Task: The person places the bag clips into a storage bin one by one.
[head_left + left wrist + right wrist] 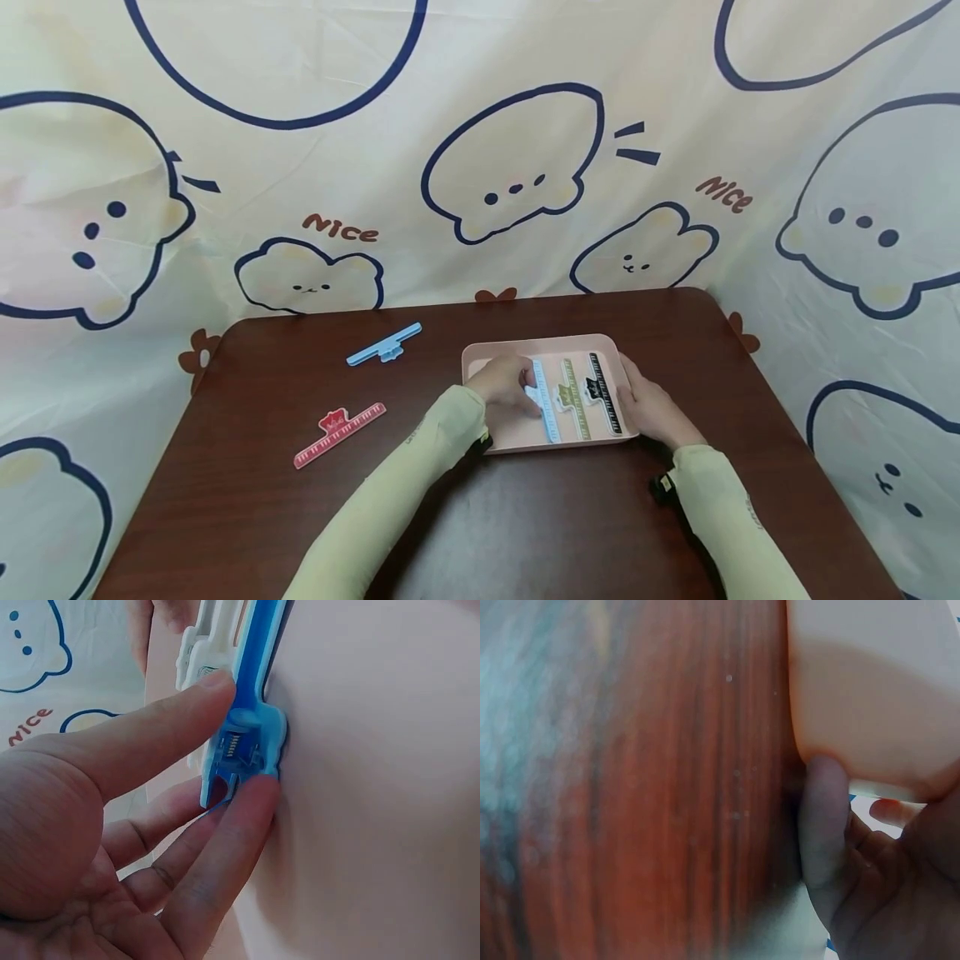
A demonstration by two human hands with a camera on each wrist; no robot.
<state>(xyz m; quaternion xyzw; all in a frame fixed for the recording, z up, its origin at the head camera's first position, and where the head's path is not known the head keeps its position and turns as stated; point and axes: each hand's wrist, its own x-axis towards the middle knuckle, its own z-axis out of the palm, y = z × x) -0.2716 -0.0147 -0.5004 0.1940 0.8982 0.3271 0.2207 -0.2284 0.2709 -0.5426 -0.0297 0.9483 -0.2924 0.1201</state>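
Inside the pink tray [515, 428] the left hand [504, 383] pinches the handle of a light blue clip [547, 412] between thumb and fingers. The left wrist view shows the thumb of that hand [150, 825] on one side of the blue clip [260, 652] and fingertips on the other. Just right of it lie a green clip [577, 408] and a black clip [606, 395], roughly parallel. The right hand [658, 410] grips the tray's right side. In the right wrist view, this hand [885, 877] has its thumb against the corner of the tray [870, 697].
On the brown table [420, 517], left of the tray, lie a red clip [341, 433] and, farther back, another blue clip [386, 346]. A patterned cloth [405, 158] hangs behind the table and on both sides.
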